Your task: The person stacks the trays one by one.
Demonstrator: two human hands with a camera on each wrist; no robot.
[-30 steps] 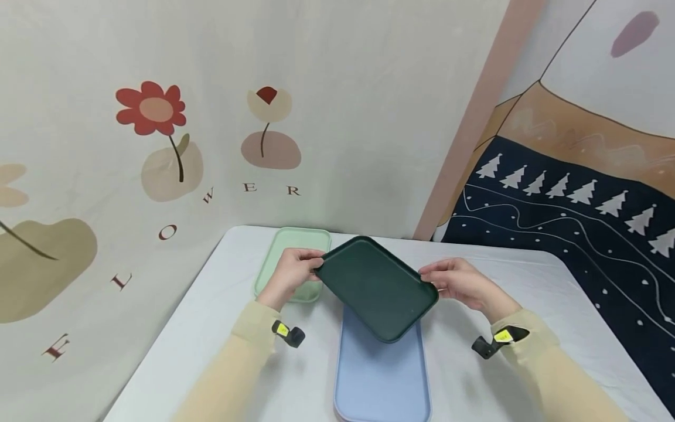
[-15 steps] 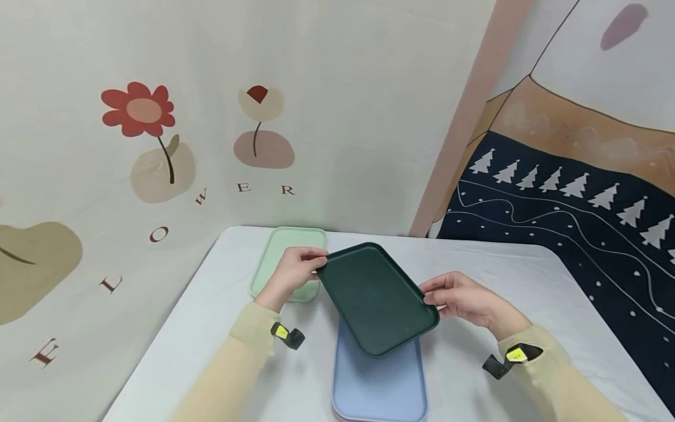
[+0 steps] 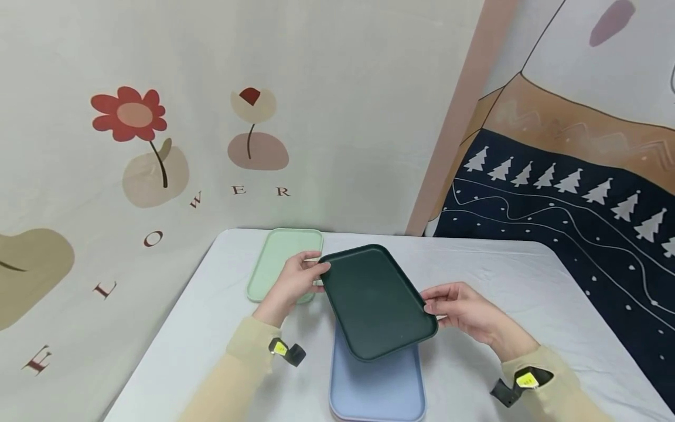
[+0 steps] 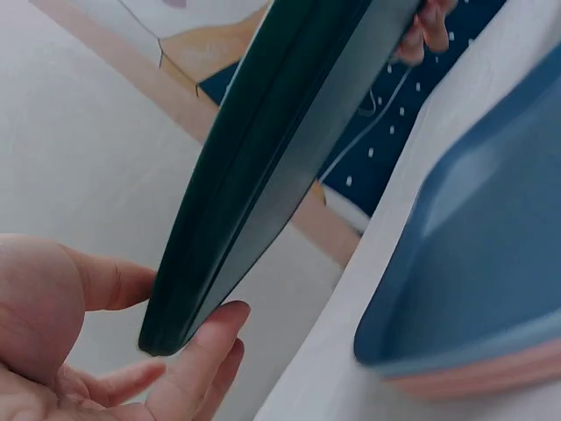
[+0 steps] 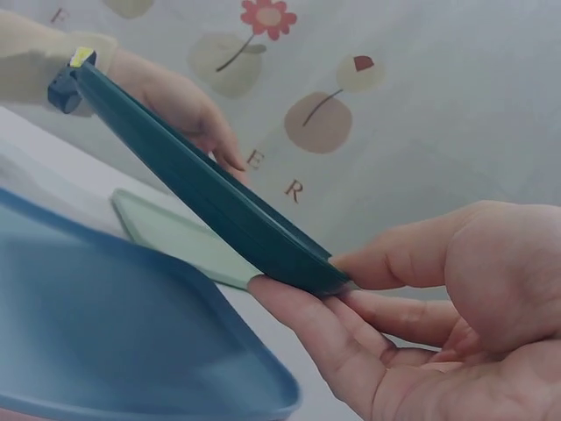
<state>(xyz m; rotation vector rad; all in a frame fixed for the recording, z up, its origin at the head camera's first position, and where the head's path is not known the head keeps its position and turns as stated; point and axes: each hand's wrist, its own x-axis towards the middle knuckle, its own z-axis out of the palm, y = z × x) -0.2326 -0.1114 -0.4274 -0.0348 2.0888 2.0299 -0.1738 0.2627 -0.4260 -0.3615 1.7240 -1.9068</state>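
A dark green rectangular tray (image 3: pixel 377 305) is held up in the air between both hands, tilted, above a blue tray (image 3: pixel 377 390). My left hand (image 3: pixel 295 281) pinches its left corner, thumb on the upper side and fingers beneath, as the left wrist view also shows. At the opposite corner my right hand (image 3: pixel 469 313) pinches the rim between thumb and fingers. In the left wrist view a pink edge (image 4: pixel 473 373) shows directly under the blue tray. The dark green tray hides the far part of the blue one.
A light green tray (image 3: pixel 279 252) lies at the back left of the white-covered table (image 3: pixel 490 264), partly behind the left hand. Behind the table hangs a pale cloth printed with flowers and letters (image 3: pixel 337 117). A dark cloth with white trees (image 3: pixel 569 211) hangs on the right.
The dark green tray has turned slightly and its near end has come lower and closer. My right hand has moved down with its corner. The head view has shifted a little to the right.
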